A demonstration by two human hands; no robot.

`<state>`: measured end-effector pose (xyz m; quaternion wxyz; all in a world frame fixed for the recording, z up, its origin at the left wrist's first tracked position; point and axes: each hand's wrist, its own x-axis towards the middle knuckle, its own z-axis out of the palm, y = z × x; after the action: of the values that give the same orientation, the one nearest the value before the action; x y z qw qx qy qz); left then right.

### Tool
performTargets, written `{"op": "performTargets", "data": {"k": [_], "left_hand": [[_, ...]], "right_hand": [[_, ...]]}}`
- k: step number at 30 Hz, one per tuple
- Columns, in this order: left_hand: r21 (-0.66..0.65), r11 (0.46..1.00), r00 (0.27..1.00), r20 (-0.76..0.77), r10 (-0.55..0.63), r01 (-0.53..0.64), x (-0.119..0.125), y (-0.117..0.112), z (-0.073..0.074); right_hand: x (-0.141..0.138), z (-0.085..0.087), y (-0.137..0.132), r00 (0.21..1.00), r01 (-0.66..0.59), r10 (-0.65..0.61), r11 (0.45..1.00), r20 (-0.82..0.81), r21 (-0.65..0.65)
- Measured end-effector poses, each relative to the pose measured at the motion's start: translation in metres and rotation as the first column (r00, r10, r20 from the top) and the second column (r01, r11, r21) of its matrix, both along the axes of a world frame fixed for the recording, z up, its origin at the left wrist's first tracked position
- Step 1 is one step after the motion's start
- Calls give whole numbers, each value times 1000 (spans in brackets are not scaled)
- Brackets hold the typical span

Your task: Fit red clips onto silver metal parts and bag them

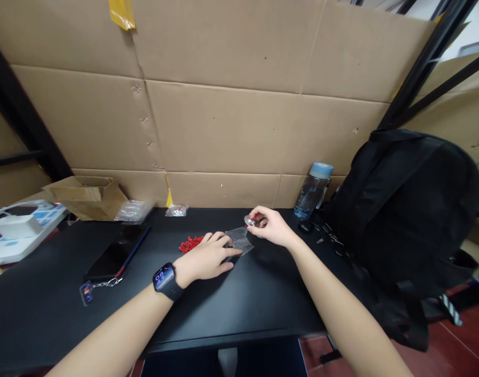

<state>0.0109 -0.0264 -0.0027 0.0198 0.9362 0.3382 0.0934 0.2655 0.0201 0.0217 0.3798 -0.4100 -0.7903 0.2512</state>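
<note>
On the black table, my left hand (211, 255) lies with its fingers stretched out and apart, its fingertips at the near-left edge of a clear plastic bag (242, 241). Behind that hand is a small heap of red pieces (190, 244), partly covered by it. My right hand (273, 226) is closed in a pinch at the bag's far right end. Between its thumb and fingers is a small shiny, round, silvery thing (249, 220) with some red by it; its exact kind is too small to tell. A dark smartwatch (164, 278) is on my left wrist.
To the left are a phone (117, 251) with a keychain charm (87, 293), a power strip (27, 233), an open cardboard box (86, 196) and clear plastic bags (135, 211). A small packet (177, 210) lies at the back. Rightward stand a water bottle (313, 189) and black backpack (412, 209).
</note>
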Motion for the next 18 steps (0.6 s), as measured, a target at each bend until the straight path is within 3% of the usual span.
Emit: {"op": "performTargets", "data": {"k": [7,15,18], "left_hand": [[45,998,999,11,49,-50,3,6,-13],[35,994,994,26,107,-108,6,8,-18],[37,993,993,27,112,-113,7,9,-19]], "right_hand": [[2,8,-14,902,-184,226,972,367,-147],[6,20,-21,886,-250,308,946,346,-205],[3,16,-18,891,-208,248,968,380,-143]]}}
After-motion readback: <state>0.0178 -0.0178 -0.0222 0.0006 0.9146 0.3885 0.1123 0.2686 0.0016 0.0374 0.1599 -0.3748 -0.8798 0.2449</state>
